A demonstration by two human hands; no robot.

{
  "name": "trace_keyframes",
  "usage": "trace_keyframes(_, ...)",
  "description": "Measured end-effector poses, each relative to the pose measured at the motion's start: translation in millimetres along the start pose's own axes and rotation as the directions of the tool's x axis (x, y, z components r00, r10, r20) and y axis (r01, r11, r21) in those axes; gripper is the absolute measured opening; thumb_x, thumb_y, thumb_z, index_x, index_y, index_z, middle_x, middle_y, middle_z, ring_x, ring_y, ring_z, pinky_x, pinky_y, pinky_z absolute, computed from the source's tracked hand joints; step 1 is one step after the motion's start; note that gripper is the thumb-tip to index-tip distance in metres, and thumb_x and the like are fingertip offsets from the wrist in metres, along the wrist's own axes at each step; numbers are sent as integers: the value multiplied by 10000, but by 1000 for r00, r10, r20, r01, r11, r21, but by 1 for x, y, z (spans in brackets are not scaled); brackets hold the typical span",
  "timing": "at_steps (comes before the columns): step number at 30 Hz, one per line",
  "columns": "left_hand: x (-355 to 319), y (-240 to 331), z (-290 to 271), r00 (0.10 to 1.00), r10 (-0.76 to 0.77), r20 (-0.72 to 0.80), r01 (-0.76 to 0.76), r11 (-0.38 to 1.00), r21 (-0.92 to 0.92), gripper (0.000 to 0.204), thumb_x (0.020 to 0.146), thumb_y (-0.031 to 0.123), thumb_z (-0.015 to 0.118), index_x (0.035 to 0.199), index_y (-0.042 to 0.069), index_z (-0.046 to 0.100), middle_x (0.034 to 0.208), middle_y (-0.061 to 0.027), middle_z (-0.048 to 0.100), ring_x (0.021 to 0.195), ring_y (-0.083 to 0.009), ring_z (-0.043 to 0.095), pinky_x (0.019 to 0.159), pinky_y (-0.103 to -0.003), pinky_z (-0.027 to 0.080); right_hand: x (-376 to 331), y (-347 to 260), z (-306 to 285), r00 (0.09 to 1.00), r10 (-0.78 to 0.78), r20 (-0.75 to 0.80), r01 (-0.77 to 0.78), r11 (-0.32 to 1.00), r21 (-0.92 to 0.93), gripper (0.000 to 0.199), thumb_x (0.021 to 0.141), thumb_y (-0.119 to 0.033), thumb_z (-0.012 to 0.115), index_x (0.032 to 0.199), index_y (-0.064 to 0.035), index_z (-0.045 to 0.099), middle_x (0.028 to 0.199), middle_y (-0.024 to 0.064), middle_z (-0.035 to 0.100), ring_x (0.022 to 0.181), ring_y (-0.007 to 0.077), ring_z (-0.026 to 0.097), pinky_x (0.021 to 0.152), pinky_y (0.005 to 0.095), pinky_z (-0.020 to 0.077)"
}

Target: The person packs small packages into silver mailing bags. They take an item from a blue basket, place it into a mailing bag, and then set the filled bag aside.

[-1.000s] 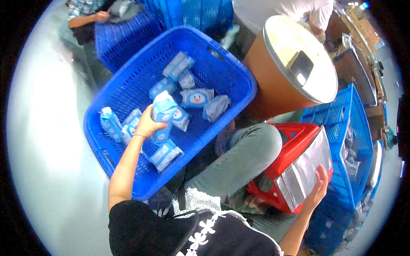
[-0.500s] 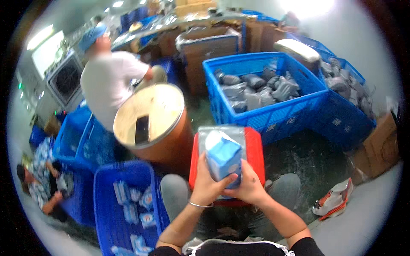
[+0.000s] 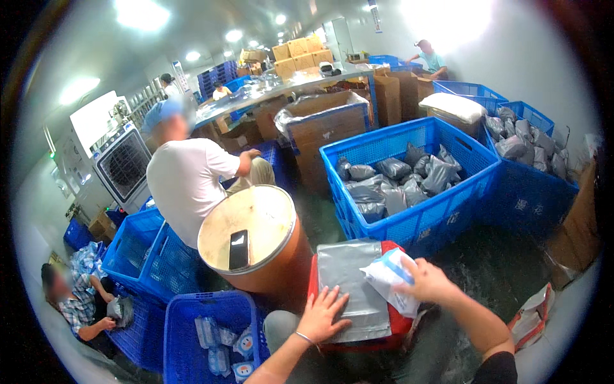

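Packing stage: I had the grey foil bag (image 3: 348, 281) flat on the near red stool (image 3: 400, 323), my left hand (image 3: 326, 315) spread open on it; my right hand (image 3: 430, 281) gripped the white-and-blue pouch (image 3: 390, 281) at the bag's right edge, apparently not yet inserted

L hand (image 3: 324, 313) flat on grey foil bag (image 3: 350, 281); R hand (image 3: 427, 281) grips white-blue packet (image 3: 390, 276) atop red stool (image 3: 400, 323).
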State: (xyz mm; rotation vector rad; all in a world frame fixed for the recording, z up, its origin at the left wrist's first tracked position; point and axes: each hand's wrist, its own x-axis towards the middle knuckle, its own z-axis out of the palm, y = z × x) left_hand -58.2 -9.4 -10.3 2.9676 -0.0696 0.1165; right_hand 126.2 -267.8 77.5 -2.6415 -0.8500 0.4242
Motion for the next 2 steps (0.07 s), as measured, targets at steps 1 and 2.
trace_keyframes(1, -5, 0, 4, 1000, -26, -3, 26, 999, 29, 767, 880, 627, 548, 1510, 237, 347, 1588, -112, 268, 1452, -364, 248, 1149, -590, 166, -11, -15, -5, 991, -96, 98, 109, 983, -146, 1004, 742, -709, 669, 1524, -192, 311, 1461, 254, 350, 1272, 419, 463, 1036, 557, 389)
trace_keyframes(2, -6, 4, 13, 999, -38, -2, 39, 999, 29, 783, 878, 645, 538, 1519, 247, 330, 1602, -112, 237, 1462, -364, 223, 1159, -586, 137, -7, -15, -5, 991, -91, 103, 106, 982, -159, 1004, 742, -709, 669, 1524, -192, 311, 1461, 254, 350, 1272, 419, 463, 1036, 557, 389)
